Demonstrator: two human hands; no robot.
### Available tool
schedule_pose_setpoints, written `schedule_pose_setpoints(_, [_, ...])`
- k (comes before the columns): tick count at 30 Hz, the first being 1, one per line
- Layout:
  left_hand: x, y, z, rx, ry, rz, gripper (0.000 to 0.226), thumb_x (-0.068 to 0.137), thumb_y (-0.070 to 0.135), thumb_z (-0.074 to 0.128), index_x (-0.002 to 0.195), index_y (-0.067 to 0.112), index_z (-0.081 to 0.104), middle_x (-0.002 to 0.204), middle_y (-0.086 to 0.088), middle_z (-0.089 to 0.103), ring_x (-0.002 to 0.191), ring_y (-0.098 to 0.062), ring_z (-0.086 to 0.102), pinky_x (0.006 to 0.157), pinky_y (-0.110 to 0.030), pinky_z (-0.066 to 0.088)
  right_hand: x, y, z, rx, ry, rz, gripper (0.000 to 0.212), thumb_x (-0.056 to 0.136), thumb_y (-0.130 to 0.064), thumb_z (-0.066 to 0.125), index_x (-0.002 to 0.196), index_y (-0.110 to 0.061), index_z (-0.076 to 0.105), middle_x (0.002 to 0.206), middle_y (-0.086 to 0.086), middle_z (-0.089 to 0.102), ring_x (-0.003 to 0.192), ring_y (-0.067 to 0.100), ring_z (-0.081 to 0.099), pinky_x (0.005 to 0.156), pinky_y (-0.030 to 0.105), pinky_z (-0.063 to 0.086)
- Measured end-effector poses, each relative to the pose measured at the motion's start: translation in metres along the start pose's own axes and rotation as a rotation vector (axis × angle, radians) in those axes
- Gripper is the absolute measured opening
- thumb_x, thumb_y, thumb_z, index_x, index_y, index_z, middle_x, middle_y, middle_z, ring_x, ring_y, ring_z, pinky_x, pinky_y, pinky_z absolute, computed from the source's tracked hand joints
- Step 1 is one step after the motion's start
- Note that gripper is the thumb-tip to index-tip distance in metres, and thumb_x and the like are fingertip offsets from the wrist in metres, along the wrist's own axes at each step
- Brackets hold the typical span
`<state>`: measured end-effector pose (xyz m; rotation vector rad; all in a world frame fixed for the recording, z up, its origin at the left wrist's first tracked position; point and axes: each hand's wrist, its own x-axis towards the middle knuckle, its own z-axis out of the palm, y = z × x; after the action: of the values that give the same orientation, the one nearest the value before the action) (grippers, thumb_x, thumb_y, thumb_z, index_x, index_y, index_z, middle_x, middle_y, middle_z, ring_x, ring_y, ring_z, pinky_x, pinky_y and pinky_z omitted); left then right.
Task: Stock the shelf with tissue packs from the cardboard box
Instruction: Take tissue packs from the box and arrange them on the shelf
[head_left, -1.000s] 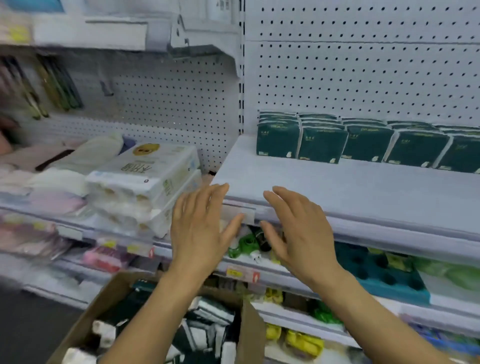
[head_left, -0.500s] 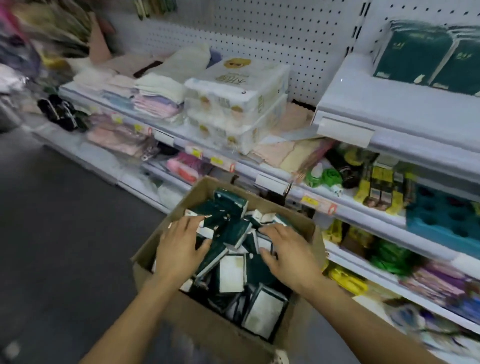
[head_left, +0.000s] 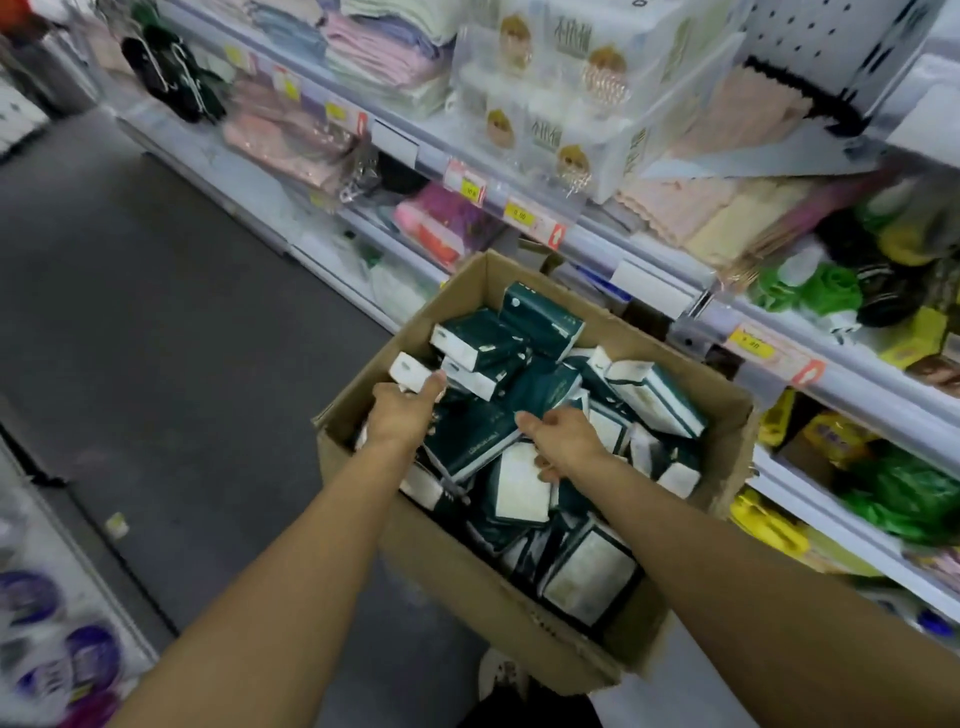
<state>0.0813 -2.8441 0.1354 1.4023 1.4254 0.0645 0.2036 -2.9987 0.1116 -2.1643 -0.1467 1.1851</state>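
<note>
Both hands were down inside the open brown cardboard box (head_left: 524, 597) that stood on the dark floor (head_left: 156, 312) in front of the white store shelving (head_left: 649, 275), so the step in hand looked like the pick-up: gathering dark green and white tissue packs from the jumbled heap in the box. The left hand (head_left: 402, 415) had its fingers curled down round the end of a white-ended pack (head_left: 411, 372) lying just ahead of it, thumb stretched along the top, which read as a grip already taken. The right hand (head_left: 563, 441) was curled over the edge of a larger dark green tissue pack with pale lettering (head_left: 475, 439) that lay between the two hands, thumb on top and fingers tucked beneath; a white-faced pack (head_left: 521, 488) sat directly under its wrist. More packs lay piled beyond the fingertips of both hands, and further loose ones sat nearer the body than the wrists. The upper shelf meant for these packs was not in view, somewhere up and to the right of the right hand by judgement. The next move probably called for firming both grips, lifting clear of the heap without dragging neighbouring packs over the box wall, then raising the arms towards the shelf.
</note>
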Motion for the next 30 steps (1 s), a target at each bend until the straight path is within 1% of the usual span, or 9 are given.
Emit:
schedule_pose_setpoints(3, [0.018, 0.009, 0.01, -0.158, 0.022, -0.107, 0.102, 0.078, 0.064, 0.068, 0.149, 0.007, 0.023, 0.136, -0.014, 0.051, 0.111, -0.034, 0.058, 0.054, -0.032, 0.05, 0.016, -0.006, 0.014, 0.168, -0.023, 0.115, 0.068, 0.088, -0.047, 0.066, 0.131, 0.002, 0.047, 0.108, 0.019, 0.063, 0.064, 0.024, 0.064, 0.048, 0.031, 0.056])
schedule_pose_setpoints(5, [0.027, 0.016, 0.016, -0.167, 0.066, -0.146, 0.107, 0.08, 0.06, 0.069, 0.152, 0.01, 0.008, 0.137, -0.016, 0.049, 0.114, -0.037, 0.057, 0.051, -0.035, 0.049, 0.024, -0.01, 0.022, 0.239, 0.008, 0.136, 0.069, 0.085, -0.044, 0.072, 0.13, 0.001, 0.045, 0.103, 0.022, 0.066, 0.059, 0.024, 0.062, 0.046, 0.032, 0.056])
schedule_pose_setpoints(8, [0.039, 0.019, 0.021, -0.229, 0.114, -0.205, 0.082, 0.086, 0.039, 0.072, 0.142, 0.013, 0.018, 0.132, -0.017, 0.053, 0.109, -0.038, 0.058, 0.054, -0.043, 0.053, 0.031, -0.01, 0.032, 0.311, 0.053, 0.146, 0.071, 0.079, -0.028, 0.08, 0.131, 0.0, 0.042, 0.093, 0.019, 0.064, 0.061, 0.026, 0.062, 0.04, 0.028, 0.052])
schedule_pose_setpoints(12, [0.026, 0.022, 0.017, -0.251, 0.138, -0.195, 0.064, 0.094, 0.018, 0.062, 0.144, 0.008, 0.023, 0.131, -0.016, 0.05, 0.103, -0.033, 0.055, 0.063, -0.045, 0.058, 0.018, -0.008, 0.022, 0.245, 0.095, 0.042, 0.044, 0.073, -0.023, 0.078, 0.106, -0.004, 0.057, 0.09, 0.011, 0.057, 0.075, 0.023, 0.054, 0.063, 0.029, 0.045])
schedule_pose_setpoints(15, [-0.005, 0.024, 0.008, -0.287, 0.114, -0.092, 0.042, 0.096, 0.018, 0.06, 0.13, 0.01, 0.038, 0.101, -0.01, 0.057, 0.091, -0.026, 0.059, 0.065, -0.038, 0.057, -0.006, -0.011, -0.015, 0.249, 0.087, -0.035, 0.015, 0.08, -0.017, 0.076, 0.077, -0.01, 0.062, 0.072, 0.004, 0.058, 0.06, 0.015, 0.053, 0.06, 0.027, 0.046])
schedule_pose_setpoints(18, [-0.041, 0.029, 0.0, -0.279, 0.109, 0.035, 0.029, 0.095, 0.016, 0.06, 0.116, 0.014, 0.04, 0.085, -0.002, 0.053, 0.077, -0.018, 0.057, 0.078, -0.041, 0.058, -0.032, -0.018, -0.055, 0.355, 0.061, -0.109, 0.009, 0.084, -0.011, 0.073, 0.079, -0.011, 0.066, 0.07, 0.004, 0.063, 0.048, 0.008, 0.053, 0.048, 0.02, 0.045])
schedule_pose_setpoints(22, [-0.071, 0.04, -0.005, -0.175, 0.052, 0.263, 0.061, 0.094, 0.02, 0.06, 0.144, 0.032, 0.026, 0.119, -0.003, 0.058, 0.089, -0.021, 0.064, 0.087, -0.048, 0.056, -0.057, -0.029, -0.099, 0.342, 0.024, -0.218, 0.006, 0.08, -0.013, 0.076, 0.085, -0.015, 0.072, 0.081, 0.002, 0.066, 0.064, 0.01, 0.053, 0.052, 0.02, 0.043])
schedule_pose_setpoints(25, [-0.086, 0.056, -0.002, -0.03, -0.094, 0.493, 0.077, 0.097, 0.018, 0.055, 0.143, 0.063, 0.012, 0.155, 0.005, 0.032, 0.12, -0.028, 0.059, 0.098, -0.052, 0.05, -0.077, -0.039, -0.127, 0.331, 0.011, -0.295, 0.011, 0.08, -0.012, 0.073, 0.089, -0.018, 0.073, 0.086, -0.003, 0.069, 0.075, 0.01, 0.057, 0.057, 0.023, 0.042])
schedule_pose_setpoints(30, [-0.111, 0.097, 0.012, 0.008, -0.181, 0.721, 0.064, 0.1, 0.007, 0.048, 0.141, 0.055, 0.037, 0.153, 0.018, 0.029, 0.143, -0.009, 0.031, 0.112, -0.039, 0.038, -0.114, -0.053, -0.164, 0.334, 0.035, -0.436, 0.018, 0.083, -0.001, 0.068, 0.097, -0.013, 0.07, 0.09, 0.004, 0.071, 0.08, 0.015, 0.065, 0.068, 0.023, 0.05])
